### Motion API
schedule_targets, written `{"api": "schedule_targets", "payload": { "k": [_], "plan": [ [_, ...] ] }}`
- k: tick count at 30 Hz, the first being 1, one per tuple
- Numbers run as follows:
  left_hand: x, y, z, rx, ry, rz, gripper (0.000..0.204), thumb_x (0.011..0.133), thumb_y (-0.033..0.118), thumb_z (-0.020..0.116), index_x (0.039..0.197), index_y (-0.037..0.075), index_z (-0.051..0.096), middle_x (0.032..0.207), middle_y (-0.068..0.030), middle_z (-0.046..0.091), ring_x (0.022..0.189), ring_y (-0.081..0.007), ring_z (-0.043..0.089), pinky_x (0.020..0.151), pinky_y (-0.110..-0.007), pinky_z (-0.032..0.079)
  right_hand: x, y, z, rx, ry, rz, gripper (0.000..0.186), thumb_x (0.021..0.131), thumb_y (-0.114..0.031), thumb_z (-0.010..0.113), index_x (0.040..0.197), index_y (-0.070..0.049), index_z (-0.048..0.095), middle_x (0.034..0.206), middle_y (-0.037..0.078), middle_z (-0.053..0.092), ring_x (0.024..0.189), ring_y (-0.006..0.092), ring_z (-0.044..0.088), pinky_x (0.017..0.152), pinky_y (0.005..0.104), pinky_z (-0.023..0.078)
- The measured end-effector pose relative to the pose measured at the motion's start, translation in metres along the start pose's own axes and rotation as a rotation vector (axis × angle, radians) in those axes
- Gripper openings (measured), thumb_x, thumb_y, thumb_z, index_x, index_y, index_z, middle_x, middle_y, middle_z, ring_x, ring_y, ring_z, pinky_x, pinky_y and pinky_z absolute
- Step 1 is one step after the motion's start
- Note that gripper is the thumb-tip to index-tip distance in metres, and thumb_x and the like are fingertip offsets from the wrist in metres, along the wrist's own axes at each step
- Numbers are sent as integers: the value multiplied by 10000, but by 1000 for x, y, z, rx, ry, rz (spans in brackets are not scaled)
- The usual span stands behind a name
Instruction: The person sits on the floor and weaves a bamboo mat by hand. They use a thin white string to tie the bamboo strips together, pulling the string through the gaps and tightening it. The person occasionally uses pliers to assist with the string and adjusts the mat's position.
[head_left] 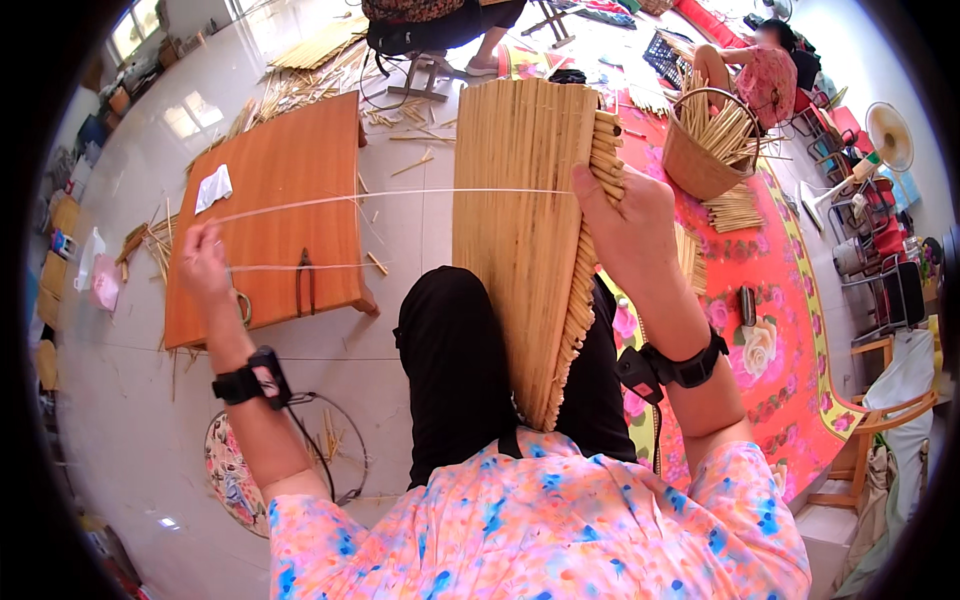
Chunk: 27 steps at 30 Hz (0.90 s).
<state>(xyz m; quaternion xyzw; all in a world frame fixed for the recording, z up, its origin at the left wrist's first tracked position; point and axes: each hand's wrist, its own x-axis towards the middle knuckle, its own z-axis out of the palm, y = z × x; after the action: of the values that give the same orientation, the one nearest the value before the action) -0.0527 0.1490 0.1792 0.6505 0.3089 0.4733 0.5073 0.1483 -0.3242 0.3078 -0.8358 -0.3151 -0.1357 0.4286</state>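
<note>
A stiff mat of yellow reed stalks point(520, 220) stands tilted on my lap, its far end broad and its near end narrowing between my knees. At its right side my right hand point(635, 225) is closed round the edge, the thumb pressing on the flat face. A thin pale cord point(400, 191) runs taut across the mat from beside that thumb to my left hand point(207, 262). The left fingers are pinched together over the low table, holding the cord. A second length of cord point(310, 267) trails lower, across the tabletop. Short round stalk ends line the mat's right edge.
On the orange wooden table point(265, 190) lie pliers point(305, 280) and a white tissue point(214, 188). A basket point(700, 160) of stalks stands on a red floral mat point(770, 400). Two other people sit farther off. A fan point(885, 140) and chairs line the right.
</note>
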Motion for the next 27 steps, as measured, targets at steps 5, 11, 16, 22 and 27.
{"api": "schedule_targets", "payload": {
  "k": [5, 11, 16, 22, 27],
  "plan": [
    [23, 6, -62, 1267, 204, -72, 352, 851, 364, 677, 1100, 124, 609, 1027, -89, 632, 908, -248, 575, 756, -395, 464, 0, 1, 3, -58, 3, -32, 316, 902, -272, 589, 790, 22, 619, 649, 233, 566, 624, 417, 576, 568, 443, 459],
    [-36, 63, 86, 838, 77, 822, 579, 816, 252, 727, 1289, 19, 489, 1259, -205, 514, 1153, -373, 496, 1000, -468, 384, -2, -9, 6, -36, -9, -50, 316, 897, -266, 599, 779, 26, 620, 638, 229, 569, 618, 413, 579, 562, 444, 458],
    [-183, 166, 206, -54, -731, 389, 566, 868, 237, 674, 1321, -14, 446, 1268, -214, 529, 1169, -315, 533, 987, -388, 417, -2, -6, 10, 25, 6, -7, 313, 896, -262, 604, 785, 30, 627, 619, 223, 569, 601, 407, 586, 545, 434, 462],
    [-211, 194, 220, 115, -1069, 15, 228, 894, 205, 639, 980, -4, 618, 1133, -173, 602, 945, -205, 618, 767, -345, 484, -2, -10, 5, -83, -19, -17, 306, 897, -266, 608, 826, 29, 643, 639, 224, 590, 605, 399, 602, 545, 429, 468],
    [-201, 162, 219, -562, -989, 63, 176, 962, 149, 534, 827, 49, 584, 988, -84, 598, 927, -155, 558, 758, -307, 448, -8, -7, 7, 70, -23, 89, 327, 860, -287, 645, 904, 37, 645, 676, 202, 614, 613, 297, 641, 544, 395, 476]
  ]
}}
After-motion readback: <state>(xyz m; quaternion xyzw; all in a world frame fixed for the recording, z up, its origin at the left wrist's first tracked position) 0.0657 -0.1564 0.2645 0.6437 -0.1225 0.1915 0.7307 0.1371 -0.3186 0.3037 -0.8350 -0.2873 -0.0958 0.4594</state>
